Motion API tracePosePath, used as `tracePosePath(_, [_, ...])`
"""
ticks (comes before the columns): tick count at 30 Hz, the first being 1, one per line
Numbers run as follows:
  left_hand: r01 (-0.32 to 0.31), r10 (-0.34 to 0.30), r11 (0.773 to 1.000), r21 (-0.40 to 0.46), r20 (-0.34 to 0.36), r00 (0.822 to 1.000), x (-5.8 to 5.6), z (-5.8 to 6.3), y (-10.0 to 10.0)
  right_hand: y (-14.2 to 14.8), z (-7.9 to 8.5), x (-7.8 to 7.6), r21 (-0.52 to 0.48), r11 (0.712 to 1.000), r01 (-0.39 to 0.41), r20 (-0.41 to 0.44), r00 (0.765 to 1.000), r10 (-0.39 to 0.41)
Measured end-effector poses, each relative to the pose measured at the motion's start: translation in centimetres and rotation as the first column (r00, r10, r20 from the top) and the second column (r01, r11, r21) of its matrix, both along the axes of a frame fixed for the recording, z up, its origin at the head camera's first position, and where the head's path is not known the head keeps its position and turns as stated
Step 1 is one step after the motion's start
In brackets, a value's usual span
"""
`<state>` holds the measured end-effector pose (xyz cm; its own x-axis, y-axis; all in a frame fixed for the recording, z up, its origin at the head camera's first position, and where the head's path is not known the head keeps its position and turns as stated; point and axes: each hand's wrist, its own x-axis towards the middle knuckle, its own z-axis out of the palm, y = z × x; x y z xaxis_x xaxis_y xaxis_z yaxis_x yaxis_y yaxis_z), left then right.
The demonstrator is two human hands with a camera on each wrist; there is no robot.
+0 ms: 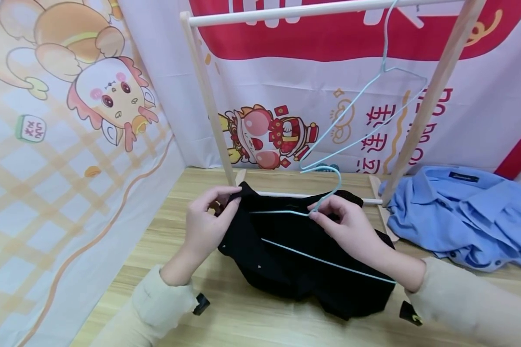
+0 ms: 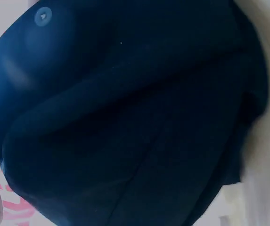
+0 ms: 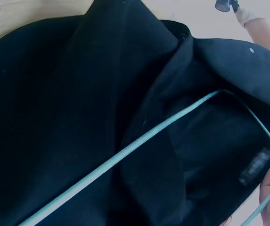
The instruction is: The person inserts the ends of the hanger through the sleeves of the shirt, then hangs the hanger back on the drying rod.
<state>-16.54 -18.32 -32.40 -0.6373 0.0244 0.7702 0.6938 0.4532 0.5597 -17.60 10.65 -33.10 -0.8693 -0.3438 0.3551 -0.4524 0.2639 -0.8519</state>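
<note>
A black shirt [image 1: 286,270] with small light buttons is held up over the wooden table. My left hand [image 1: 206,219] pinches its collar edge between thumb and fingers. My right hand [image 1: 349,226] grips a light-blue wire hanger [image 1: 330,265] at the base of its hook. One shoulder of the hanger lies inside the shirt, and its bottom bar crosses the black cloth. In the right wrist view, the hanger [image 3: 125,150] runs over the shirt [image 3: 69,117], near a label at the neck. Dark cloth [image 2: 125,132] fills most of the left wrist view.
A wooden rack [image 1: 410,111] stands behind the shirt, with a second light-blue hanger [image 1: 351,111] on its white top rail [image 1: 286,13]. A blue shirt [image 1: 451,217] lies in a heap at the right. Printed cloth [image 1: 69,168] hangs along the left and back.
</note>
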Motion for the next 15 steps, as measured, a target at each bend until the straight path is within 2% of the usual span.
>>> tracePosePath(3, [0.031, -0.031, 0.999, -0.010, -0.060, 0.998, 0.4, 0.6, 0.3, -0.3, 0.4, 0.2, -0.066, 0.998, 0.007, 0.002, 1.000, -0.007])
tracePosePath(7, [0.062, -0.069, 0.996, -0.058, -0.131, 0.989, 1.0, 0.8, 0.8, -0.4, 1.3, 0.5, -0.202, 0.979, 0.018, -0.002, 1.000, -0.019])
tracePosePath(11, [0.089, -0.106, 0.992, -0.090, -0.211, 0.972, 1.3, 0.8, 1.3, -0.6, 2.2, 0.9, -0.295, 0.955, 0.029, -0.012, 0.999, -0.034])
tracePosePath(15, [0.123, -0.139, 0.990, -0.075, -0.282, 0.949, 1.4, 1.3, 1.9, -1.0, 2.5, 1.3, -0.345, 0.939, 0.006, -0.067, 0.997, -0.031])
